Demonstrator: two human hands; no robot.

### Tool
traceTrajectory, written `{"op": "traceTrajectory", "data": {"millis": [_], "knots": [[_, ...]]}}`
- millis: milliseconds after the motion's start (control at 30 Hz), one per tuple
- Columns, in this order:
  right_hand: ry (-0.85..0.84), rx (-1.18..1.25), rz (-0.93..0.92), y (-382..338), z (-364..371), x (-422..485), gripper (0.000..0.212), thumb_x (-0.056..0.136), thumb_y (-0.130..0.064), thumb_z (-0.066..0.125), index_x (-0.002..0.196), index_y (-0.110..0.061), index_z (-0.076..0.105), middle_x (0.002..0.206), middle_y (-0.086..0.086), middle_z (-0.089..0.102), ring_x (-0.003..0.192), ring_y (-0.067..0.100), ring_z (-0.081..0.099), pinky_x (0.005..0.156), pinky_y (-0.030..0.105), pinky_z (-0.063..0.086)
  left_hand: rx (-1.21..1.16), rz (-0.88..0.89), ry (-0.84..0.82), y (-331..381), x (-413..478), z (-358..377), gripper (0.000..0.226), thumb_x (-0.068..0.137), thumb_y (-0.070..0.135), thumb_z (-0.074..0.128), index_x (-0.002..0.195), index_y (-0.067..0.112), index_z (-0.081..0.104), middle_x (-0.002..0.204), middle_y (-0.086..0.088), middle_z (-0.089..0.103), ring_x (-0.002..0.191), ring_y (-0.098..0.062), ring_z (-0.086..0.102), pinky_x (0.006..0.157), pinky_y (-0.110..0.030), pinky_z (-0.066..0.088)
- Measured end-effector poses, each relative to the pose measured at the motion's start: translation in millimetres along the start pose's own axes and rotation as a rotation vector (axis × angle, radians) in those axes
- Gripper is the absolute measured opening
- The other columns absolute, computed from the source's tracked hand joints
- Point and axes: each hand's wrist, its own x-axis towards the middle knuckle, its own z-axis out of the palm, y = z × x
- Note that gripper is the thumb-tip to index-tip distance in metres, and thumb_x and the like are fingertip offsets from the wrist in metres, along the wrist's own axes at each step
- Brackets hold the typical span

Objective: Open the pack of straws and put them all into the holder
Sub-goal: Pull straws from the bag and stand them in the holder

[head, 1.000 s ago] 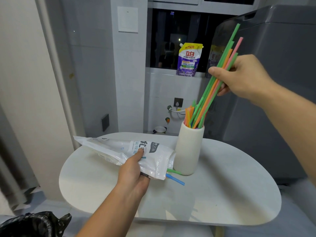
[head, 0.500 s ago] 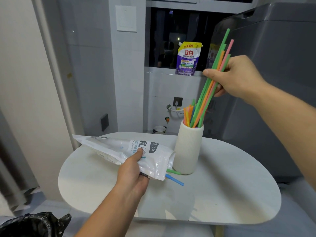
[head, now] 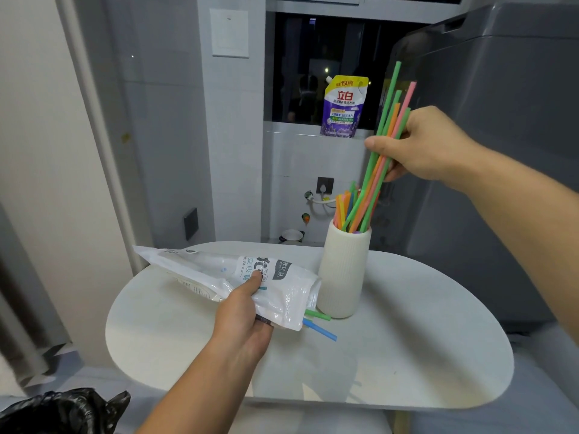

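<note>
A ribbed cream holder (head: 343, 274) stands upright on the white oval table (head: 407, 339), with several short coloured straws inside. My right hand (head: 419, 145) grips a bundle of long green, orange and pink straws (head: 372, 180) whose lower ends are inside the holder's mouth. My left hand (head: 244, 317) holds the white plastic straw pack (head: 225, 277), which lies across the table left of the holder. A green straw (head: 318, 315) and a blue straw (head: 321, 330) stick out of the pack's open end onto the table.
A grey appliance (head: 501, 151) rises right behind the table. A purple detergent pouch (head: 343, 106) stands on the window ledge. A black bin bag (head: 62, 411) sits at the lower left, and a small bowl (head: 292, 236) lies on the floor beyond the table.
My right hand has lowered the straw bundle further into the holder and made it more upright. My left hand and the pack have stayed in place.
</note>
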Motion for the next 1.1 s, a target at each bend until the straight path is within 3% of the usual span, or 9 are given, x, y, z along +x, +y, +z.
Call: {"op": "traceTrajectory", "data": {"millis": [267, 667, 833, 1100], "knots": [[0.052, 0.037, 0.001, 3, 3, -1, 0.026, 0.094, -0.034, 0.063, 0.112, -0.015, 0.065, 0.099, 0.003, 0.071, 0.076, 0.013, 0.073, 0.073, 0.035, 0.063, -0.009, 0.003, 0.007, 1, -3, 1, 0.033, 0.099, 0.007, 0.062, 0.132, 0.007, 0.064, 0.122, -0.011, 0.074, 0.111, -0.028, 0.071, 0.105, -0.057, 0.05], [-0.035, -0.08, -0.054, 1, -1, 1, 0.027, 0.1, -0.035, 0.053, 0.117, -0.016, 0.062, 0.105, 0.004, 0.069, 0.088, 0.018, 0.07, 0.08, 0.035, 0.059, -0.007, 0.001, -0.004, 0, -2, 2, 0.032, 0.099, 0.007, 0.062, 0.131, 0.008, 0.064, 0.123, -0.011, 0.074, 0.108, -0.027, 0.071, 0.105, -0.058, 0.05], [-0.12, -0.105, -0.055, 3, 5, 2, 0.028, 0.098, -0.036, 0.056, 0.114, -0.015, 0.065, 0.104, 0.004, 0.07, 0.088, 0.017, 0.071, 0.081, 0.036, 0.06, -0.004, 0.002, -0.004, 0, 0, 0, 0.034, 0.099, 0.008, 0.062, 0.133, 0.008, 0.064, 0.124, -0.011, 0.074, 0.116, -0.03, 0.069, 0.106, -0.061, 0.047], [-0.018, -0.015, 0.014, 12, 13, 3, 0.034, 0.09, -0.037, 0.066, 0.112, -0.012, 0.067, 0.101, 0.004, 0.072, 0.083, 0.017, 0.073, 0.078, 0.038, 0.062, -0.002, -0.001, -0.007, 0, 0, 0, 0.032, 0.099, 0.008, 0.062, 0.131, 0.008, 0.064, 0.124, -0.011, 0.074, 0.115, -0.03, 0.07, 0.106, -0.06, 0.048]]}}
